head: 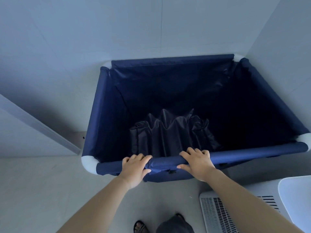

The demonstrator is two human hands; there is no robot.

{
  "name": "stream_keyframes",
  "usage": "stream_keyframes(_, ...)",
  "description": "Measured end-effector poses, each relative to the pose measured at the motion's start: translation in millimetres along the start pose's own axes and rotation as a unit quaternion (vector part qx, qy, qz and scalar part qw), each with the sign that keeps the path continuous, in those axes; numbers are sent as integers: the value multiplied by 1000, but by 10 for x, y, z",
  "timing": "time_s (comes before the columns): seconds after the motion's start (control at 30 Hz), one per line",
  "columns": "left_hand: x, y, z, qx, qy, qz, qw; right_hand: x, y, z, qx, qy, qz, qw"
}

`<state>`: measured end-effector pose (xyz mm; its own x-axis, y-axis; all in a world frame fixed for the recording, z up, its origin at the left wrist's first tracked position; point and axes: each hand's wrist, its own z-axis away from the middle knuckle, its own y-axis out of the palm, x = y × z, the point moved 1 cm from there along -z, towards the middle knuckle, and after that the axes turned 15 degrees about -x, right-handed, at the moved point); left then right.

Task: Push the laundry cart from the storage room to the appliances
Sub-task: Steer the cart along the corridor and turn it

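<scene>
A laundry cart [101,105] of dark blue fabric on a frame with white corner joints fills the middle of the head view. Its far side stands close to a pale wall corner. Inside lies a dark folded cloth [170,132]. My left hand [134,169] is closed around the cart's near top bar, left of its middle. Just to the right, my right hand [196,163] grips the same bar, fingers curled over the top.
Pale walls [151,27] close in behind and to the right of the cart. A door frame or wall edge [42,126] runs diagonally at the left. A white appliance with a vent grille [215,211] stands at the lower right. The floor is light grey tile.
</scene>
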<state>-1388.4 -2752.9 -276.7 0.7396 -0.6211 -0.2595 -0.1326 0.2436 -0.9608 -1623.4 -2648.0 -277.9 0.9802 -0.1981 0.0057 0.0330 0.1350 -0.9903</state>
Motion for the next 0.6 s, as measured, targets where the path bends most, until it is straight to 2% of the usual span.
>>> stream_keyframes(0.3, 85, -116, 125, -2, -5, 26, 1000, 49, -39, 36, -39, 17, -104, 994)
stream_keyframes(0.5, 470, -243, 210, 12, -37, -12, 999, 552, -144, -243, -7, -23, -157, 987)
stream_keyframes(0.6, 694, -306, 268, 20, -25, -9, 999, 891, -144, -331, 7, -39, -156, 987)
